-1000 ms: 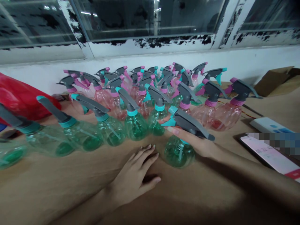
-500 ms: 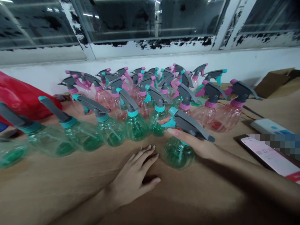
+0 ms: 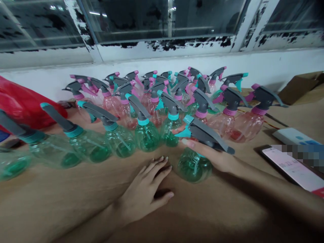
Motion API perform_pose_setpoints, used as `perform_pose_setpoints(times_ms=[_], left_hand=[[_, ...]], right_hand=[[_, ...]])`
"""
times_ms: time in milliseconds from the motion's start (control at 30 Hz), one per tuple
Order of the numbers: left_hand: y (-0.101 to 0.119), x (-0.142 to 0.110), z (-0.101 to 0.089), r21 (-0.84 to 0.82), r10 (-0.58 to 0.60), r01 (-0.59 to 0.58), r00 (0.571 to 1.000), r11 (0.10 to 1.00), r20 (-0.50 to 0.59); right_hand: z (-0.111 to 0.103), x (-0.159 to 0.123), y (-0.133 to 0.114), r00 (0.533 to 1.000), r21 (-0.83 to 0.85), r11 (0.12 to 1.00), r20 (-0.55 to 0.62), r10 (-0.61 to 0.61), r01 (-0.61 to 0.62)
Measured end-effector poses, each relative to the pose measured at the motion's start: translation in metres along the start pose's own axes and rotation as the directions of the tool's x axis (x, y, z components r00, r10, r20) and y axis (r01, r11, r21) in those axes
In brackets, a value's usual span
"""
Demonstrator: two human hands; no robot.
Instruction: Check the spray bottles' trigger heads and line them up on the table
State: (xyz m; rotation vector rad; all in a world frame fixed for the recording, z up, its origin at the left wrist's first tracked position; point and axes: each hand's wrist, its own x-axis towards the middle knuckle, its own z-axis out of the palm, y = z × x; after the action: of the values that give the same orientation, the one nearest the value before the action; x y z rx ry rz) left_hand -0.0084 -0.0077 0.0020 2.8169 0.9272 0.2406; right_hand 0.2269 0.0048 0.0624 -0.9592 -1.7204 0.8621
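Note:
My right hand (image 3: 215, 155) is closed around the neck of a green spray bottle (image 3: 194, 167) with a grey and teal trigger head. That bottle stands upright on the brown table (image 3: 202, 209); my thumb and a finger reach to either side of its head. To its left my left hand (image 3: 148, 189) lies flat on the tabletop, fingers spread, holding nothing. Just beyond the hands runs a row of green spray bottles with teal collars, among them one green bottle (image 3: 147, 135) near the middle. Behind them crowd several clear pink bottles, including a pink bottle (image 3: 249, 125) at the right.
On the right lie a phone (image 3: 291, 165) with a lit screen and a white box (image 3: 293, 135). An open cardboard box (image 3: 301, 86) sits at the back right. A red plastic bag (image 3: 25, 104) bulges at the far left. A white wall (image 3: 265, 67) with windows closes off the back.
Both hands keep their places, the right one still around the green spray bottle. Only a slight shift of the camera shows.

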Motion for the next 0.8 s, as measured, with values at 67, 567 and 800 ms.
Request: perform_pose_setpoints(times_ms=[67, 567, 800], left_hand=[[0.0004, 0.0001, -0.0003, 0.0, 0.003, -0.003, 1.0, 1.0, 0.002], [0.0005, -0.0015, 0.0001, -0.016, -0.016, 0.016, 1.0, 1.0, 0.012], [0.0018, -0.0008, -0.0014, -0.029, -0.014, 0.014, 1.0, 0.999, -0.014]], right_hand=[[-0.0001, 0.0003, -0.0002, 1.0, 0.014, 1.0, -0.004, -0.002, 0.002], [-0.0017, -0.0028, -0.0012, 0.999, -0.019, 0.999, 0.011, 0.035, -0.035], [-0.0009, -0.0009, -0.0019, 1.0, -0.01, 1.0, 0.023, -0.01, 0.011]])
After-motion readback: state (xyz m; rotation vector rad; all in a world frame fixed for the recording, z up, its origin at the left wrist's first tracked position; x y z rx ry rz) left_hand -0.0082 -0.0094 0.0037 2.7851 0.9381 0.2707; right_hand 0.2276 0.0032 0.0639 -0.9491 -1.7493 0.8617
